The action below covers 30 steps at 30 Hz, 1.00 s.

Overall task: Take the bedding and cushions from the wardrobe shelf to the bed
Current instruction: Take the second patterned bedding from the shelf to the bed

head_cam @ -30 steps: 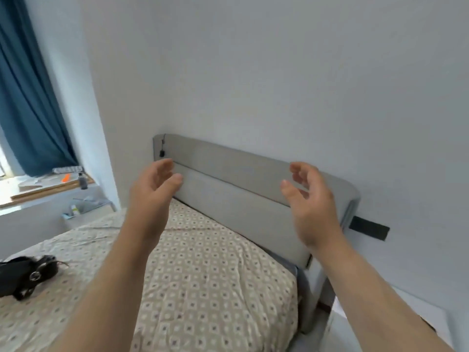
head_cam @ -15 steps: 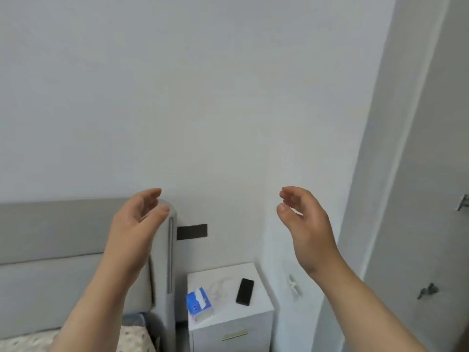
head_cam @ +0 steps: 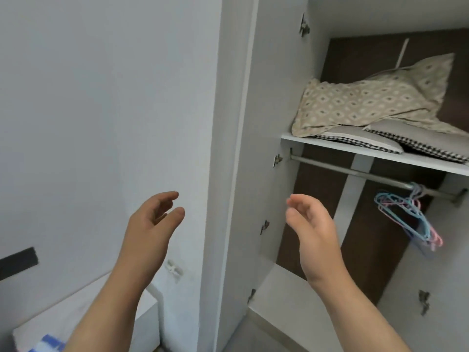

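An open white wardrobe fills the right side, and its shelf point(head_cam: 330, 144) sits at upper right. On the shelf lies a beige patterned pillow point(head_cam: 365, 102), resting on two grey cushions with black-and-white checked edges point(head_cam: 355, 141) point(head_cam: 416, 139). My left hand point(head_cam: 152, 224) and my right hand point(head_cam: 312, 229) are raised in front of me, palms facing each other, fingers loosely curved and apart, holding nothing. Both hands are below and left of the shelf, well apart from the bedding.
A metal hanging rail point(head_cam: 368, 175) runs under the shelf with several blue and pink plastic hangers point(head_cam: 411, 217). A white bedside table point(head_cam: 83, 311) with a blue tissue pack point(head_cam: 48, 345) stands at lower left. A white wall fills the left.
The view has swung right, from the bed and headboard past the bedside table to the open wardrobe. My hands keep the same raised, empty pose.
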### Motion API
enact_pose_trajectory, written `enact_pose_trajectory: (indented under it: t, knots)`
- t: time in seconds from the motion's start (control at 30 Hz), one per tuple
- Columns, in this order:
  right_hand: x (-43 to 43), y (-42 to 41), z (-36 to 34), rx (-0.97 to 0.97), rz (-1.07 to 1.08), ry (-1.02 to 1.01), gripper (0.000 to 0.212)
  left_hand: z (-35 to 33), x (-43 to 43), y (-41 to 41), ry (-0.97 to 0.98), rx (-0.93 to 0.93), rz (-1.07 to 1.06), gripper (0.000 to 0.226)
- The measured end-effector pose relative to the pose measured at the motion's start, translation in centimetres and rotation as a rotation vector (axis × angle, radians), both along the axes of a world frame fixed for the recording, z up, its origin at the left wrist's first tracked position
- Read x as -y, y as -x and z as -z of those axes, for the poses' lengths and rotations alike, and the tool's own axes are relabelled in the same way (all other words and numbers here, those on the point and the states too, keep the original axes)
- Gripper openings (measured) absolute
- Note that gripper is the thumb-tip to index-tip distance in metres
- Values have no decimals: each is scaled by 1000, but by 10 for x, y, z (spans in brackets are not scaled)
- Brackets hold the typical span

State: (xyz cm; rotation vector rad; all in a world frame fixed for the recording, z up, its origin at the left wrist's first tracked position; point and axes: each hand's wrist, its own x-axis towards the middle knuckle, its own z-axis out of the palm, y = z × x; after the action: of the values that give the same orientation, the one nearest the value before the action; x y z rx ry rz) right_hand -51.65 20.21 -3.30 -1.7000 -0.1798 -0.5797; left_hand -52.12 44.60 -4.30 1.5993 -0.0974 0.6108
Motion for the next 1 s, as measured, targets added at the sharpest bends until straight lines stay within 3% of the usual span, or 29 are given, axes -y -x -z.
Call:
enact_pose_trajectory:
  t: [0.33,0.73,1.0]
  knots:
    - [124,37,-2,6,345,-81,19,-17,135,-56,2,9,354,27]
    - [210,-11,-17,77,385,-196,29,-50,223,-115,-111,51,375,31]
    - [253,-54,-40,87,421,-147,25,-77,267,-166,-22,119,409,26]
